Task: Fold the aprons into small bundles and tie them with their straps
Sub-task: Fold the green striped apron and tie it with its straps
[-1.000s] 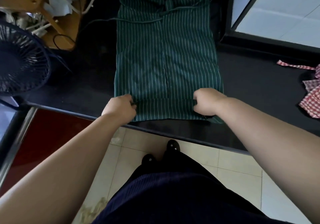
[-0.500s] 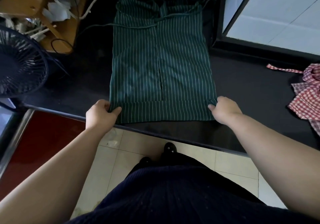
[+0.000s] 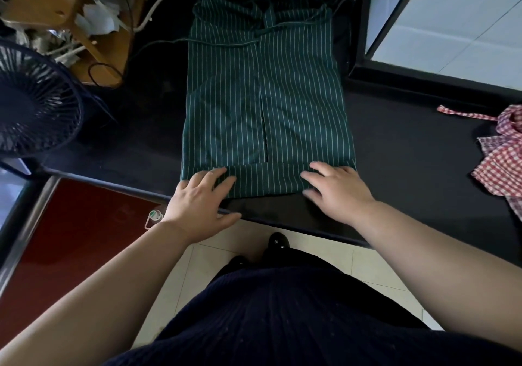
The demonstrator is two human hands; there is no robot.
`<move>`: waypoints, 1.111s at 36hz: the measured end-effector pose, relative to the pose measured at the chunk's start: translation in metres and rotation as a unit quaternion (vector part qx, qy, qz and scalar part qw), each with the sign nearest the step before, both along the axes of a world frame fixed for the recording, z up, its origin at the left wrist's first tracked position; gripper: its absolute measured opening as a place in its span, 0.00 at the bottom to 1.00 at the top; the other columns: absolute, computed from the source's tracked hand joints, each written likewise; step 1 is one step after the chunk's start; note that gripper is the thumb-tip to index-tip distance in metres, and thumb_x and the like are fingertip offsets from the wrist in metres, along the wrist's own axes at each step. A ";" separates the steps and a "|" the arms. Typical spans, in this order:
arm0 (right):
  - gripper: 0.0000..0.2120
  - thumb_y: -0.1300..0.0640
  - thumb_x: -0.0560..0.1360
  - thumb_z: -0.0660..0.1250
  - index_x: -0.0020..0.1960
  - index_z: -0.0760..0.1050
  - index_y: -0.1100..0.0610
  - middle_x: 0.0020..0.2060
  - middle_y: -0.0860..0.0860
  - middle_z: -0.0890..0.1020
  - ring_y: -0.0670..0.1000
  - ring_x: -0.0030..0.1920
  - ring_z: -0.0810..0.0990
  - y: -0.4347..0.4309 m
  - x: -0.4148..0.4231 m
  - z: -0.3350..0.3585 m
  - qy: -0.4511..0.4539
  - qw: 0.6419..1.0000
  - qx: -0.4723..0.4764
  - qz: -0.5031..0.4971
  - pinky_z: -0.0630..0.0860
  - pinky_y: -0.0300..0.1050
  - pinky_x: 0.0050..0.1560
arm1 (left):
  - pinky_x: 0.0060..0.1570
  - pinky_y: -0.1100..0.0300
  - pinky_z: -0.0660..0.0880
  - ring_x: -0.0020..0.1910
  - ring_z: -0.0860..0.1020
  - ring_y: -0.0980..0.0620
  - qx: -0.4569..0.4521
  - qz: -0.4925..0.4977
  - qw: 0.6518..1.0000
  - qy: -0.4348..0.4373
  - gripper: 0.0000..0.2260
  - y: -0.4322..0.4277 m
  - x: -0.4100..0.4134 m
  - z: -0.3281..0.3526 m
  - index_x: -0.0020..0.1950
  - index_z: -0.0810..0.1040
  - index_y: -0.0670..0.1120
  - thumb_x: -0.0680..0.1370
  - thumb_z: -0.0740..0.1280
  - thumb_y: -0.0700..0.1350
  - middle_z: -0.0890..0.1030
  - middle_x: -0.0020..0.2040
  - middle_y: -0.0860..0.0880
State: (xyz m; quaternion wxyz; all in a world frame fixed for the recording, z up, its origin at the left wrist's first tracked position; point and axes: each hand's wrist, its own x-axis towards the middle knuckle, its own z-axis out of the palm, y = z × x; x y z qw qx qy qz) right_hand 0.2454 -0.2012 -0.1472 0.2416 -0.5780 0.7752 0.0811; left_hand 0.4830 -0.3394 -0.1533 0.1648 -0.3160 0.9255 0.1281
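L hand (image 3: 202,199) + R hand (image 3: 336,193) flat, fingers spread, pressing green apron (image 3: 265,111) hem fold.

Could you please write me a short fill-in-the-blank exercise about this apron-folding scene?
The left hand and right hand rest flat on a striped apron coloured ____.
The checked apron lies to the person's ____.
The fan stands on the person's ____.
Answers: green, right, left.

Your apron (image 3: 265,111) is dark green with thin white stripes. The counter (image 3: 409,145) is black. At right, the second apron (image 3: 502,165) is red-and-white checked. The fan (image 3: 34,105) is dark blue.
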 end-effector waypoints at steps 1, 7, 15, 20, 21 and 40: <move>0.21 0.46 0.83 0.52 0.74 0.64 0.50 0.75 0.49 0.61 0.54 0.69 0.68 0.000 -0.001 -0.001 0.000 1.000 -0.005 0.000 0.59 0.50 0.68 | 0.70 0.50 0.57 0.74 0.57 0.49 -0.008 -0.002 1.000 -0.005 0.35 -0.001 -0.003 0.003 0.77 0.57 0.55 0.75 0.59 0.68 0.56 0.77 0.52; 0.13 0.49 0.83 0.48 0.47 0.65 0.55 0.34 0.46 0.71 0.49 0.33 0.70 -0.007 -0.009 0.013 -0.036 0.998 -0.043 -0.033 0.64 0.46 0.43 | 0.71 0.54 0.56 0.72 0.62 0.50 -0.006 -0.003 1.000 -0.020 0.27 -0.019 -0.018 0.014 0.75 0.63 0.54 0.76 0.64 0.54 0.65 0.73 0.53; 0.20 0.57 0.79 0.58 0.70 0.65 0.53 0.50 0.53 0.79 0.57 0.50 0.77 -0.018 -0.020 0.021 -0.042 0.998 0.050 -0.023 0.70 0.45 0.44 | 0.49 0.60 0.69 0.51 0.77 0.51 0.218 0.121 0.968 0.013 0.05 -0.078 -0.008 0.034 0.52 0.80 0.54 0.79 0.67 0.46 0.81 0.51 0.51; 0.11 0.52 0.81 0.60 0.46 0.69 0.60 0.37 0.53 0.74 0.52 0.36 0.74 -0.030 -0.039 0.020 -0.102 0.981 0.009 -0.162 0.68 0.47 0.34 | 0.44 0.57 0.73 0.43 0.79 0.49 0.266 0.341 0.885 0.171 0.03 -0.083 0.010 0.013 0.44 0.80 0.52 0.76 0.70 0.50 0.82 0.42 0.49; 0.13 0.50 0.80 0.60 0.44 0.68 0.59 0.37 0.52 0.73 0.51 0.36 0.72 -0.033 -0.042 0.020 -0.093 0.979 0.013 -0.180 0.67 0.46 0.34 | 0.42 0.58 0.73 0.43 0.79 0.50 0.251 0.364 0.876 0.194 0.04 -0.081 0.011 0.010 0.45 0.80 0.51 0.76 0.70 0.51 0.82 0.42 0.50; 0.24 0.62 0.75 0.66 0.67 0.60 0.59 0.54 0.59 0.73 0.59 0.51 0.75 -0.047 -0.042 0.011 -0.021 0.928 -0.025 -0.372 0.72 0.51 0.44 | 0.47 0.50 0.72 0.56 0.75 0.38 0.039 0.398 0.904 0.153 0.17 -0.056 -0.007 -0.011 0.63 0.71 0.41 0.79 0.65 0.49 0.78 0.57 0.39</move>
